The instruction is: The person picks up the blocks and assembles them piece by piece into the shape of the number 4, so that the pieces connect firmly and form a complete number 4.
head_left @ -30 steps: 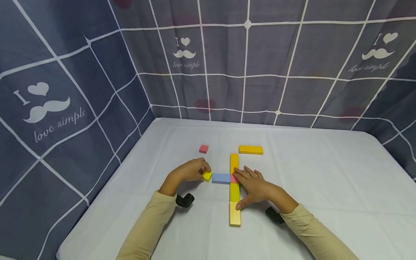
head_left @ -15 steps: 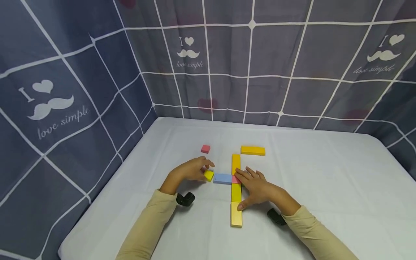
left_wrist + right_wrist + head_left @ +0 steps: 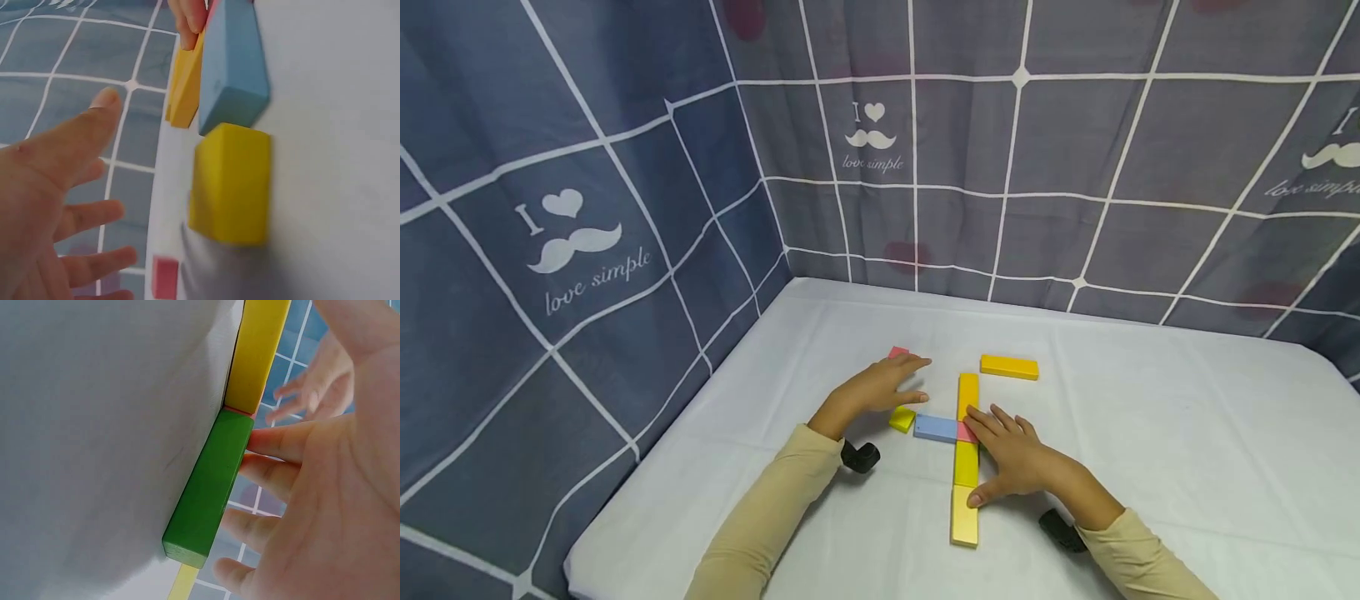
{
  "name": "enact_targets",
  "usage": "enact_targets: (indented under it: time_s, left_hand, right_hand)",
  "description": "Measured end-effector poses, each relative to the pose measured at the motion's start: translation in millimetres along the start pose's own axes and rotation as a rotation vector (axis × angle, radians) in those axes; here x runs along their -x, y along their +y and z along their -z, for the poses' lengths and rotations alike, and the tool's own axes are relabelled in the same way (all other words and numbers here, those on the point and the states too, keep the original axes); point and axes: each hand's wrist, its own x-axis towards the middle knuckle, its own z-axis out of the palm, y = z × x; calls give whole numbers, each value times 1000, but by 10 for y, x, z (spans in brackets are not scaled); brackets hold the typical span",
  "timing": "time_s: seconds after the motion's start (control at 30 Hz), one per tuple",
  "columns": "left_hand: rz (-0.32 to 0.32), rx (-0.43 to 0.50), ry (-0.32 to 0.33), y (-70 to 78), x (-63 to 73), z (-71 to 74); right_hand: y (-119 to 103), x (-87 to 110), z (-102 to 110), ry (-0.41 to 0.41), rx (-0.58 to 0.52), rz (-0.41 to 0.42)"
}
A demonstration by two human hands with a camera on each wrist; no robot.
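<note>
My left hand (image 3: pixel 883 387) hovers with spread fingers between a small yellow block (image 3: pixel 902 419) and a small red block (image 3: pixel 898 352), holding neither. In the left wrist view the yellow block (image 3: pixel 231 184) stands off the end of the blue block (image 3: pixel 231 69). That blue block (image 3: pixel 936 428) meets a red piece (image 3: pixel 966 432) in an upright row of yellow blocks (image 3: pixel 966 463). My right hand (image 3: pixel 1018 457) lies along this row, fingers straight, thumb at the pale yellow block (image 3: pixel 964 517). A green block (image 3: pixel 209 487) touches its fingertips; the hand hides it in the head view.
Beyond the row lies a loose orange-yellow block (image 3: pixel 1009 367). All of it sits on a white-covered table (image 3: pixel 1187 417), walled at the back and left by grey-blue checked curtains (image 3: pixel 962 150). Black wrist cameras (image 3: pixel 860 457) hang under both wrists.
My left hand has let go of the small yellow block, spread its fingers and moved away toward the small red block. The right hand keeps its place; the head view has turned left.
</note>
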Motion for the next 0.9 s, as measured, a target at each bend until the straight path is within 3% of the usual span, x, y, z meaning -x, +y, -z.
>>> enact_targets:
  time_s: [0.3,0.53,0.63,0.73,0.9]
  left_hand:
    - [2,-105,30,331,-505,98]
    - [-47,-216,-83,406,-860,162]
    - [-121,-354,-121,410,-1014,146]
    - [-223,-568,-139,427,-1148,101]
    - [-367,-839,-100,485,-1317,37]
  right_hand:
    - [32,26,3,11,-8,-7]
    - [23,12,7,-22,-13,-8]
    - [30,13,4,-27,-21,-19]
    - [49,22,4,-21,-25,-20]
    - [72,48,7,-17,-23,-8]
